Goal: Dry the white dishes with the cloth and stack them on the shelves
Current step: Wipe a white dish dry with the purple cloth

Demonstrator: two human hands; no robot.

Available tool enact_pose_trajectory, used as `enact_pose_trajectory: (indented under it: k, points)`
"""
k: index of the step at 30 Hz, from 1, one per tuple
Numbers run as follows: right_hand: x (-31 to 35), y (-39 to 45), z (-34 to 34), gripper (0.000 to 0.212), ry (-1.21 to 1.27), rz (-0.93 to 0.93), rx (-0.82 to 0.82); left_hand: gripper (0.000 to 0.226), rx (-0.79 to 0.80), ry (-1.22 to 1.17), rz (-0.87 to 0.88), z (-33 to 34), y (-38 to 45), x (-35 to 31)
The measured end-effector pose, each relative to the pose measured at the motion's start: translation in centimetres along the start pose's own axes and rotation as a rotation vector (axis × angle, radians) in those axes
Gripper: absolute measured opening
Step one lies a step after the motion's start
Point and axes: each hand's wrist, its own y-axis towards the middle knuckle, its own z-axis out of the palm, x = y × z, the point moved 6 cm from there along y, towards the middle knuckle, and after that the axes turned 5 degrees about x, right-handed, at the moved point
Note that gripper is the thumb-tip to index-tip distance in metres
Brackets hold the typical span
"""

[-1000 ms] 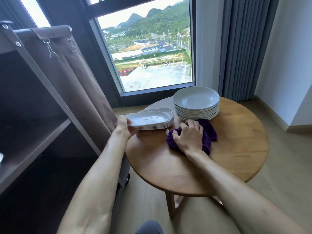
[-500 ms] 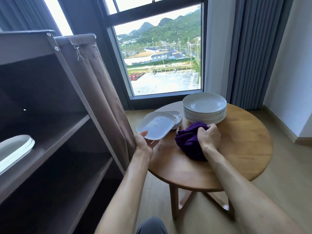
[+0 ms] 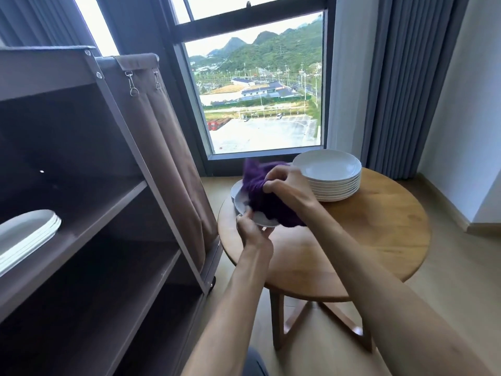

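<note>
Drying is under way in the head view, the only one given. At about ten o'clock on the round wooden table (image 3: 366, 240), the left hand (image 3: 250, 230) pinches the near rim of an oblong white dish (image 3: 259, 219), thumb on top and fingers beneath, lifting it clear of the tabletop. The right hand (image 3: 287, 189) has its fingers curled into a bunched purple cloth (image 3: 264, 198) and presses it into the dish's hollow, covering most of it. Behind the held dish a sliver of white rim (image 3: 235, 191) shows; it looks like more oblong dishes waiting, though the cloth hides too much to be sure. At one o'clock on the table stands a stack of round white plates (image 3: 329, 176), not touched by either hand. At nine o'clock from the table is the brown shelving unit (image 3: 116, 202), where a small pile of oblong dishes (image 3: 27, 234) lies on the middle shelf.

The risk here is the grip. The dish hangs from one edge pinch near the table's rim, so a firm push from the cloth could lever it out of the fingers, dropping it onto the dishes beneath or off the table's edge to the floor. A wet rim would make that slip likelier.
</note>
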Motion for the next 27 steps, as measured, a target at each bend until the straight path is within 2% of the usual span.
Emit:
enact_pose_trajectory:
  k: [1, 2, 4, 5, 7, 8, 10, 12, 14, 16, 21, 27]
  points:
    - [-0.8, -0.5, 0.6, 0.021, 0.052, 0.04, 0.022, 0.032, -0.006, 0.001, 0.022, 0.1, -0.2, -0.1]
    - [-1.9, -1.0, 0.7, 0.025, 0.087, 0.075, -0.033, 0.028, -0.009, -0.01, 0.036, 0.0, -0.3, -0.2]
    - [-3.6, -2.0, 0.2, 0.038, 0.015, 0.113, -0.24, 0.017, -0.01, -0.03, 0.069, -0.2, -0.6, -0.3]
    - [-4.2, -2.5, 0.2, 0.051, -0.031, 0.136, -0.291, 0.014, -0.004, -0.043, 0.09, -0.3, -0.7, -0.4]
    - [-5.5, -3.1, 1.0, 0.072, 0.01, 0.218, -0.239, 0.015, 0.017, -0.069, 0.112, -0.1, -1.0, -0.5]
    - [-6.2, -3.1, 1.6, 0.072, 0.13, 0.269, -0.169, 0.017, 0.03, -0.084, 0.113, -0.1, -1.0, -0.5]
    - [-7.4, -3.2, 3.2, 0.059, 0.47, 0.402, -0.001, 0.022, 0.057, -0.108, 0.134, 0.0, -1.3, -0.4]
    - [-8.0, -3.4, 4.2, 0.05, 0.677, 0.497, 0.076, 0.03, 0.102, -0.122, 0.151, 0.3, -1.8, -0.3]
    - [-8.4, -3.2, 4.5, 0.046, 0.829, 0.47, 0.01, 0.039, 0.098, -0.056, 0.173, 0.2, -1.9, -0.2]
    - [-8.6, -3.0, 4.5, 0.046, 0.941, 0.423, -0.059, 0.037, 0.049, 0.033, 0.247, 0.0, -2.2, -0.8]
    - [-7.3, -2.0, 4.2, 0.054, 0.983, 0.314, -0.099, 0.024, 0.037, 0.241, 0.464, 0.2, -2.8, -4.3]
    - [-7.1, -0.7, 2.9, 0.034, 1.085, 0.374, -0.205, 0.022, 0.092, 0.517, 0.576, -0.5, -2.9, -8.5]
